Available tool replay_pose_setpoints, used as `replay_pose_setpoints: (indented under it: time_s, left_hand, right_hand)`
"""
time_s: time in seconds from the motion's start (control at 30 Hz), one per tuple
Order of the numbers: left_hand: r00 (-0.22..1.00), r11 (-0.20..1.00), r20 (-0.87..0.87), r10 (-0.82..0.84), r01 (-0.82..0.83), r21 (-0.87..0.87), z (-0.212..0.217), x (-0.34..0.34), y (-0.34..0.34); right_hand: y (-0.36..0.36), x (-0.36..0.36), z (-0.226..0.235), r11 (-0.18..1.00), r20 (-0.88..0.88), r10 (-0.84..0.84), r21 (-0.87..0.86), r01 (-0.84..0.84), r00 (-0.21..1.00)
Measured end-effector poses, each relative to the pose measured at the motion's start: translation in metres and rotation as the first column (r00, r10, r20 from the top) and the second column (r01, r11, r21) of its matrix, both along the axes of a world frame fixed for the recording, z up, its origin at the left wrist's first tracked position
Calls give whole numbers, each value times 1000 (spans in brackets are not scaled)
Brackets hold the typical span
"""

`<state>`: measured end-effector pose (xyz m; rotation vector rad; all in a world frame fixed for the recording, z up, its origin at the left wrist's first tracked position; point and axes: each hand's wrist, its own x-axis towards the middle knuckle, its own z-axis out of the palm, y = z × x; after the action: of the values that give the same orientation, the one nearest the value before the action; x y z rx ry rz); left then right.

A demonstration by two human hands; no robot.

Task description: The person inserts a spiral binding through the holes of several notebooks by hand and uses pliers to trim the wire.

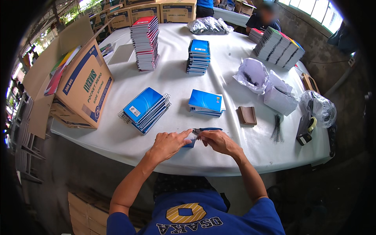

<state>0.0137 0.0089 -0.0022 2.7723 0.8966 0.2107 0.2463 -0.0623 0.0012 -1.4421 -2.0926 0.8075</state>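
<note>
Holding a small blue notebook [189, 144] in left fingers [183, 135]; with right fingers [206, 135] narrowed at its edge, cannot tell on what. Just beyond both, hemmed by blue-handled pliers [211, 129], then stacked blue notebooks [205, 101].

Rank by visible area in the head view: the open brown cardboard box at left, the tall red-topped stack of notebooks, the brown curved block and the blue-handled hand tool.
1. Open cardboard box
2. Red-topped stack
3. Brown curved block
4. Blue-handled hand tool
</note>
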Motion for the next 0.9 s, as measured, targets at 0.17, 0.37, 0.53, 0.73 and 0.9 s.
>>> replay_pose_setpoints:
  time_s: [0.17, 0.37, 0.53, 0.73, 0.9]
  left_hand:
    - [998, 998, -63, 21, -25, -66, 5, 1, 1]
    - [999, 997, -39, 4, -7, -78, 7, 0, -1]
    - [989, 987, -123, -87, 69, -143, 15, -10, -13]
    - [983, 979, -26, -179, 176, -106, 9, -10, -16]
    - [978, 981, 151, -145, 123, 148, -6, -24, -13]
  right_hand:
    - [-8, -13, 3, 971, 73, -104, 224, 85, 992]
    - [-15, -22, 10, 960, 150, -151, 258, 109, 977]
    - [-14, 4, 20, 988, 13, 132, 81, -133, 991]
    - [8, 179, -3, 911, 683, -412, 289, 296, 602]
    - [30, 174, 29, 945, 481, -187, -150, 291, 857]
